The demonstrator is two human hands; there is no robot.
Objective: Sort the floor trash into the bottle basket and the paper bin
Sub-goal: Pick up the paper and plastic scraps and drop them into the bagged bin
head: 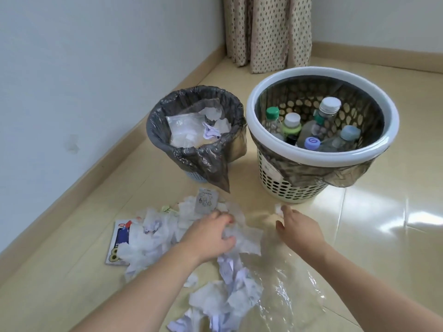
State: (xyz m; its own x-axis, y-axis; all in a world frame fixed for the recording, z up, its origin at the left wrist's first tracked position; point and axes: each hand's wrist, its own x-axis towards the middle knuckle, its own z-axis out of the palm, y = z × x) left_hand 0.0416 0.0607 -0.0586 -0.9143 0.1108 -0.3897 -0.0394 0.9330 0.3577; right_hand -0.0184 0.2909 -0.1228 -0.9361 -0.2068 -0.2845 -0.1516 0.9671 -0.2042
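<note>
A heap of crumpled white paper and tissue (pixel 155 238) is spread over the floor in front of me. My left hand (pixel 211 233) presses down on it, its fingers closing around a wad of tissue. My right hand (pixel 297 226) reaches forward and pinches a small white paper scrap (pixel 278 208) at its fingertips. The paper bin (pixel 158 111), lined with a dark bag, stands behind the heap with paper and plastic film inside. To its right is the bottle basket (pixel 251 101), white-rimmed and perforated, holding several capped plastic bottles (pixel 329 109).
Clear plastic film (pixel 287 291) lies on the floor under my right forearm. A printed booklet (pixel 118 245) sticks out from the left of the heap, and a small printed card (pixel 206 200) lies at its far edge. A wall runs along the left; a curtain (pixel 268 32) hangs behind.
</note>
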